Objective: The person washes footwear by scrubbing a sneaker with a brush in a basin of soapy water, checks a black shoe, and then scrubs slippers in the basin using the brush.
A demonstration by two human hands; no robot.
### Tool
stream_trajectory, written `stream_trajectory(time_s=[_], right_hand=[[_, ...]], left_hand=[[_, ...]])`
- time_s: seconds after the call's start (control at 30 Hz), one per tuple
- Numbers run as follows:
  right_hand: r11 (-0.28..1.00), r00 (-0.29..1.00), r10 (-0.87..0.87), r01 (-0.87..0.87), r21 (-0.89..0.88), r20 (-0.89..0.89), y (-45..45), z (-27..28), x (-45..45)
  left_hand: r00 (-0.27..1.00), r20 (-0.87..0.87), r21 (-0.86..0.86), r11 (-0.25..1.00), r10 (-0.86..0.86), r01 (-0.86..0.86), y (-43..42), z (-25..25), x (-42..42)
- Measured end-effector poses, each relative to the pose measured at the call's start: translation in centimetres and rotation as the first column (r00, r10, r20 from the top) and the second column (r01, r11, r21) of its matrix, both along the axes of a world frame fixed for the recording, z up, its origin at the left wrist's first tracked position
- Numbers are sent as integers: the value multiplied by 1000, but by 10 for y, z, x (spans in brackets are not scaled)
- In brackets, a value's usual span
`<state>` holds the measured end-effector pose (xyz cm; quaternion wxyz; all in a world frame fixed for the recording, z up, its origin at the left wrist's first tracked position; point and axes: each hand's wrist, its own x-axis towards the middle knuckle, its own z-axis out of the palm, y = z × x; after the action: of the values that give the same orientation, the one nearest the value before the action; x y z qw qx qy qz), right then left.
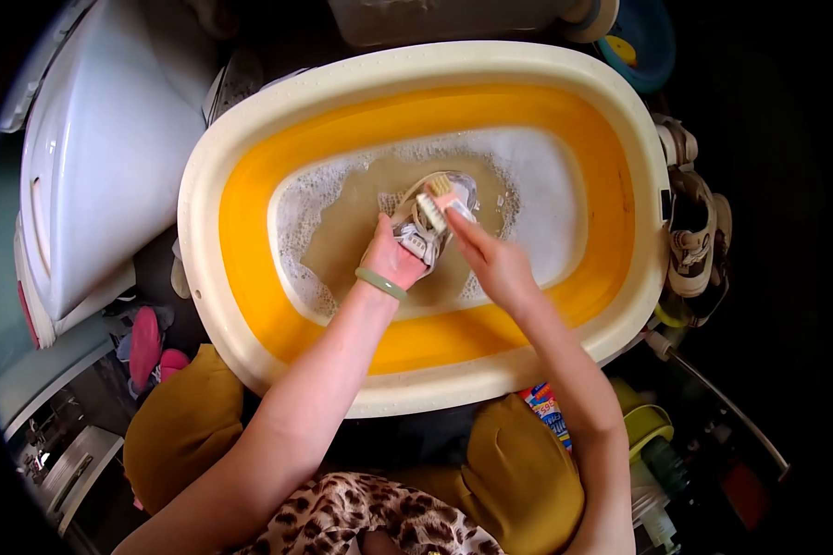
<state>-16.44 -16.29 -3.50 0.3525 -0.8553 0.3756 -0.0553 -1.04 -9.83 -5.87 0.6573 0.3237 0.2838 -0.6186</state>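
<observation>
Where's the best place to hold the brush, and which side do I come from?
I'd grip the brush by the end nearest the person, coming from the near right, as the right hand does. White bristles stick out on its left and tan bristles sit at its far end, so keep fingers off those.

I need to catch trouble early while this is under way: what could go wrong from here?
The sneaker could slip from the left hand, held over murky, sudsy water. The brush, close to the left thumb, might scrape it if it skids. The green bangle on the left wrist could knock the shoe.
</observation>
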Motion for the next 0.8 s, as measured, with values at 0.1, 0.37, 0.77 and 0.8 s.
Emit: stream_trajectory(time_s=[0.1,0.37,0.77,0.8], right_hand=[[976,995,94,-96,195,19,34,44,-13],[986,974,158,-163,-18,-160,1,-4,7],[977,966,212,-211,23,-151,28,17,-1],[987,977,160,-163,-11,-138,16,6,2]], left_hand=[[997,-10,138,988,-72,73,12,-7,1],[998,63,155,988,-26,16,-2,-12,9],[987,157,-12,1000,-20,22,11,-27,1],[987,160,-11,1000,-20,22,9,-25,1]])
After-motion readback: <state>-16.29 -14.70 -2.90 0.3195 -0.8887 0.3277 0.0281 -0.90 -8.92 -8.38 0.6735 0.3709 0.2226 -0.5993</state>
